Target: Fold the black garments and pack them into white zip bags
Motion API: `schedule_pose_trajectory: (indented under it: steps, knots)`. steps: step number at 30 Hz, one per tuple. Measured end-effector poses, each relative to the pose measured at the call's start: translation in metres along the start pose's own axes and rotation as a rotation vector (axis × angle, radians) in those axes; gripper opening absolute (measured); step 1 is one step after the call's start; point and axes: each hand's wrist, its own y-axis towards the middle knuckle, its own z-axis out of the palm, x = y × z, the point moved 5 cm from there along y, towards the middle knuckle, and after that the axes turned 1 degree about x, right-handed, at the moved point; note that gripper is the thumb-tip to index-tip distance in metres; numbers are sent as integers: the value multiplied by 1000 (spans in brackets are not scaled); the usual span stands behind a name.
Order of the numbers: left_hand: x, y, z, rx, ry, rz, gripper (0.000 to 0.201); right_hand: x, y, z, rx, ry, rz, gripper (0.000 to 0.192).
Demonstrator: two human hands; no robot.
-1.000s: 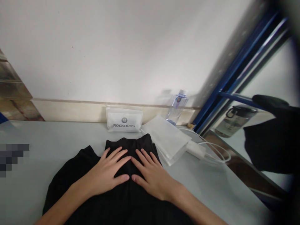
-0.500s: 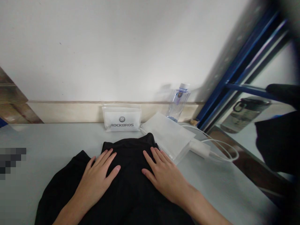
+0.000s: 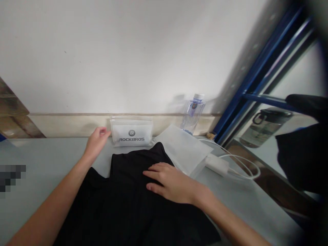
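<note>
A black garment (image 3: 133,205) lies spread over the near part of the table. My right hand (image 3: 169,181) rests flat on its upper right part, fingers stretched and a little apart. Up at the left, my left hand (image 3: 97,140) is raised off the cloth with its fingers loosely bent and nothing seen in them. It is close to the left edge of a white ROCKBROS pouch (image 3: 132,133), which stands against the wall; I cannot tell whether they touch. Right of the pouch, a frosted zip bag (image 3: 183,147) lies partly beside the garment's upper edge.
A clear bottle with a white cap (image 3: 193,114) stands by the wall. On the right are a white power adapter (image 3: 217,164) and its looped cable (image 3: 246,155). Beyond a blue metal frame (image 3: 235,102) are a dark-lidded drinking bottle (image 3: 266,128) and dark cloth (image 3: 302,157).
My left hand has lifted off the garment and moved forward to the pouch's left side. My right hand has shifted slightly left, staying on the cloth. The garment's upper edge has changed shape.
</note>
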Motion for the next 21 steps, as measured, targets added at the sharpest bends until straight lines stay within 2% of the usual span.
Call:
schedule_pose_trajectory:
  steps: [3,6,8,10,12,15,16,17,19,21]
  knots:
    - [8,27,20,-3,-143,-28,27,10,0,2,-107,2,28,37]
    - [0,30,30,-28,-247,39,20,11,-5,12,-123,19,9,34]
    - [-17,24,24,-72,-305,135,17,6,-6,13,-111,50,-5,33]
    - [-45,14,8,-121,-352,262,17,1,-4,4,-153,69,-18,30]
    - [-78,-1,-14,-197,-383,391,17,3,1,-21,-317,42,-35,26]
    - [-130,-33,-49,-372,-388,572,14,27,4,-79,-802,-140,-68,22]
    - [-147,-46,-58,-430,-341,671,12,40,3,-97,-954,-223,-65,21]
    - [-161,-57,-63,-433,-272,739,11,52,5,-112,-1046,-281,-54,21]
    - [-179,-72,-69,-391,-147,788,10,71,11,-133,-1080,-296,10,16]
    - [-185,-76,-72,-321,-105,761,11,79,19,-143,-984,-237,63,19]
